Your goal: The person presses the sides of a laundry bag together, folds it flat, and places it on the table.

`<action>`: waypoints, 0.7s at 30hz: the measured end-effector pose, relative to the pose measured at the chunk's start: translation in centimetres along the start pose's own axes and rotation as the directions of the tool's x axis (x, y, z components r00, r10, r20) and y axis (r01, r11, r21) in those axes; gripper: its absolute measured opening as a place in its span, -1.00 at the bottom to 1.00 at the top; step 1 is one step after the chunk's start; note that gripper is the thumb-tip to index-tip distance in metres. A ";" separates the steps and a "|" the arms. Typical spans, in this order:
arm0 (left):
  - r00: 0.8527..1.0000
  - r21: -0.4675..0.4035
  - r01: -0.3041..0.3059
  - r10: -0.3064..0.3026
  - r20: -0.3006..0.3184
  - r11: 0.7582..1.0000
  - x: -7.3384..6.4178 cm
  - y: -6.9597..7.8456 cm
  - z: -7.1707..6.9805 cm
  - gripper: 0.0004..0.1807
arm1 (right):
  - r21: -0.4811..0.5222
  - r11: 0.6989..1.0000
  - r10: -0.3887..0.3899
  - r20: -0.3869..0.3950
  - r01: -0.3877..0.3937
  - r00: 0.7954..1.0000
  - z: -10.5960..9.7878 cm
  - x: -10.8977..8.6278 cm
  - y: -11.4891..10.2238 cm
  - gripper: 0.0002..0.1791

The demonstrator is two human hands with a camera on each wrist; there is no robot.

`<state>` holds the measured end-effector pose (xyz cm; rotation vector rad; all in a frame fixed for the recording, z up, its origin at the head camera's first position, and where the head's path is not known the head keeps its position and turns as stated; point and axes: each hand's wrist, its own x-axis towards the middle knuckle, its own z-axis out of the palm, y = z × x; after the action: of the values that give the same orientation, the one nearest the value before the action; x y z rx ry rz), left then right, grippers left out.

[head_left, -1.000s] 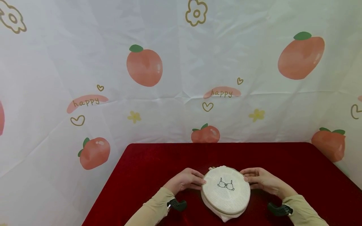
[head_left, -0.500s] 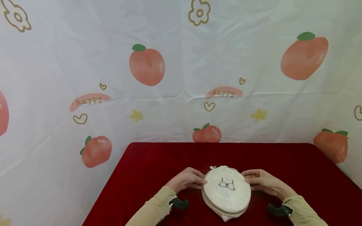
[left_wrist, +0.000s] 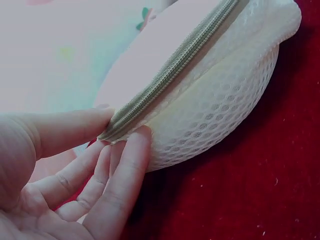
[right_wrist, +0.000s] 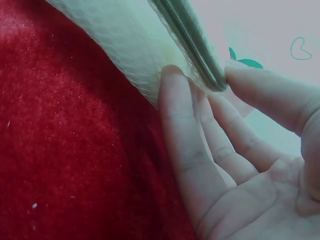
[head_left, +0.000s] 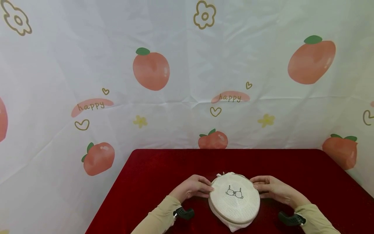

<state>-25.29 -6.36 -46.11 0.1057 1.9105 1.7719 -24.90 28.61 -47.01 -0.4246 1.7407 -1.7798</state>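
Note:
A round, cream mesh laundry bag [head_left: 235, 204] with a bra drawing [head_left: 234, 191] on its top lies at the front of the red table. My left hand [head_left: 195, 188] pinches its left edge, thumb on the top rim and fingers against the mesh side. Opposite, my right hand [head_left: 274, 189] pinches the right edge the same way. In the left wrist view a grey-beige zipper [left_wrist: 175, 70] runs round the bag's rim, above the honeycomb mesh. The zipper [right_wrist: 192, 42] also shows beside the thumb in the right wrist view. The bag's underside is hidden.
Red velvety cloth [head_left: 163, 165] covers the table. Behind its far edge hangs a white backdrop [head_left: 181, 71] printed with peaches, flowers and hearts. A dark strap device [head_left: 184, 213] sits on the left wrist, and another dark device [head_left: 290, 218] on the right.
Both hands keep their hold on the bag's two sides, and the bag stays in nearly the same place. The whole head view shifts slightly.

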 end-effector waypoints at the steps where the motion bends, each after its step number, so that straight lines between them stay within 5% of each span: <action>1: 1.000 -0.002 0.001 -0.001 0.002 1.000 -0.1 0.0 0.0 -0.79 | -0.009 1.000 0.001 -0.001 -0.001 1.000 0.0 -0.1 -0.1 -0.61; 14: 1.000 -0.020 0.008 -0.008 0.003 1.000 -0.5 0.7 0.1 -0.74 | 0.047 0.999 -0.003 0.015 0.002 1.000 -0.7 -1.1 -0.5 -0.62; 21: 1.000 -0.010 -0.020 0.020 -0.010 1.000 -0.6 1.5 -1.1 -0.71 | -0.017 1.000 0.010 -0.018 -0.010 1.000 -1.5 -1.7 -1.6 -0.52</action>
<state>-25.69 -7.39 -44.54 0.1133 1.9131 1.7983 -24.85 30.74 -45.22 -0.4079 1.7683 -1.7677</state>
